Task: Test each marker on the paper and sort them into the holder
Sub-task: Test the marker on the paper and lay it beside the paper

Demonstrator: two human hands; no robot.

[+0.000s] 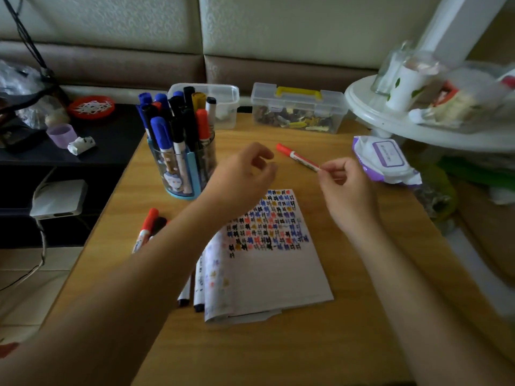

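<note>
Loose markers point(146, 227) lie left of the paper point(278, 274), its top half crowded with test marks, as a person's right hand point(345, 190) pinches the tail of a capped red marker point(298, 157) just beyond it and the left hand point(245, 171) hovers alongside, fingers loosely curled on nothing. The step appears to be uncapping (the left must grip the cap) before a test stroke. Beyond, the holder point(182, 195) stands packed with blue, black and red markers.

Stretches both bare forearms forward; holds the left hand point(245, 174) raised, fingers loosely curled, empty; pinches the end of a red marker point(298, 157) with the right hand point(345, 190)
</note>
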